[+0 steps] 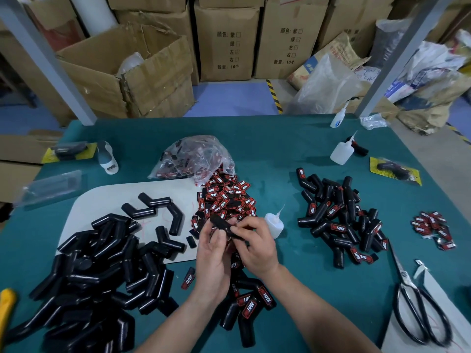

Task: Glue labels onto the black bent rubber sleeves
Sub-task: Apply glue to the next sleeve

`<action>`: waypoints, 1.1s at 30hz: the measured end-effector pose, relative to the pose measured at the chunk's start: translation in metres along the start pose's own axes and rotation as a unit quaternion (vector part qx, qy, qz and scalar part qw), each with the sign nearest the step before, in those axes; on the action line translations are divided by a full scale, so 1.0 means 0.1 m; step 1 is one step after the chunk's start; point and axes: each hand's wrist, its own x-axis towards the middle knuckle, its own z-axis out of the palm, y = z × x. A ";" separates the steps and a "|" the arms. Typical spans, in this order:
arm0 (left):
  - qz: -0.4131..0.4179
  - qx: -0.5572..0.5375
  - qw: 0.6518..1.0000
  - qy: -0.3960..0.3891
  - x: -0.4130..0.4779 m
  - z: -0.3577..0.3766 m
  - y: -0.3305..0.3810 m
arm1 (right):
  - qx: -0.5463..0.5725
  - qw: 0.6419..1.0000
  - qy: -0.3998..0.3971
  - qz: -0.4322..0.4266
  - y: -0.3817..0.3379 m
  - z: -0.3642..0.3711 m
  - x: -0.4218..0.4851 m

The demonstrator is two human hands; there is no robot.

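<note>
My left hand (pixel 212 256) and my right hand (pixel 256 244) together hold one black bent rubber sleeve (pixel 221 224) above the green table (pixel 280 154). Fingers of both hands pinch it; any label on it is hidden. A heap of red-and-black labels (pixel 226 197) lies just beyond my hands, spilling from a clear bag (pixel 193 156). A big pile of unlabelled sleeves (pixel 96 271) lies at the left. Labelled sleeves (pixel 339 220) are heaped at the right, and a few more labelled sleeves (pixel 251 304) lie under my wrists. A small glue bottle (pixel 274 222) stands beside my right hand.
A white mat (pixel 107 197) lies under the left pile. Scissors (pixel 418 304) lie at the right front, a small pile of loose labels (pixel 433 229) beyond them. Two more glue bottles (pixel 341 151) stand farther back. Cardboard boxes (pixel 226 42) and bags line the floor behind.
</note>
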 end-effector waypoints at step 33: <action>0.083 0.514 0.853 0.031 -0.31 -0.70 0.12 | -0.052 0.907 -0.020 0.416 0.05 -0.39 -0.12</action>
